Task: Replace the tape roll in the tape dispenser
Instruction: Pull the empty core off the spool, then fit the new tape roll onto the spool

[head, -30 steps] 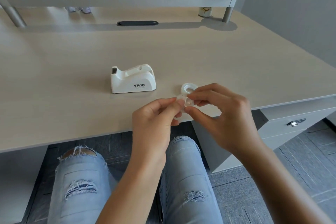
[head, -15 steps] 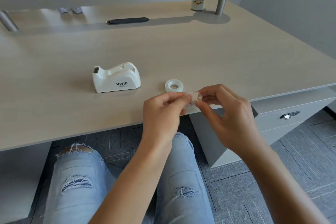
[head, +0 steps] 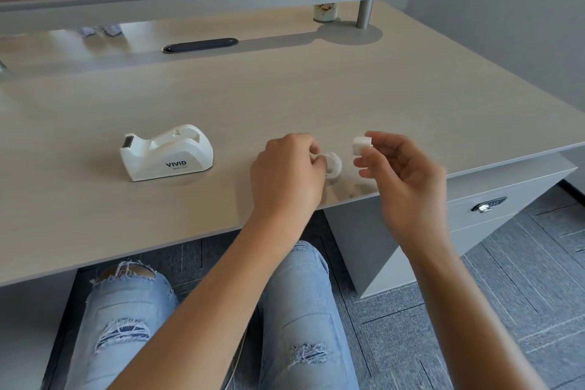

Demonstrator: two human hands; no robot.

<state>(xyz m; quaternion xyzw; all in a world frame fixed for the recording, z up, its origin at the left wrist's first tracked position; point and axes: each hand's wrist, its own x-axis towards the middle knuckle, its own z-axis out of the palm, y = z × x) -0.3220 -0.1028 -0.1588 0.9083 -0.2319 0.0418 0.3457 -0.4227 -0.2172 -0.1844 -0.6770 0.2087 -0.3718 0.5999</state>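
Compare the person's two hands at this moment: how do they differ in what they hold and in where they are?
The left hand pinches a small round white piece low, close to the desk; the right hand holds a small blocky white piece raised higher. The left hand is nearer the tape dispenser; the right is near the desk's edge. Both use a fingertip grip.

1. We count one white plastic tape dispenser (head: pixel 166 153) with "VIVID" printed on its side, standing on the desk.
2. We count two bare hands: the left hand (head: pixel 286 174) and the right hand (head: pixel 403 172).
3. We see one small white blocky plastic piece (head: pixel 361 146) pinched in the right fingers.
4. We see one pale round plastic piece (head: pixel 333 165) at the left fingertips; it is too blurred to name.
5. One black oval cable slot (head: pixel 200 45) sits in the one light wooden desk (head: pixel 285 95).
6. One small patterned cup (head: pixel 324 13).
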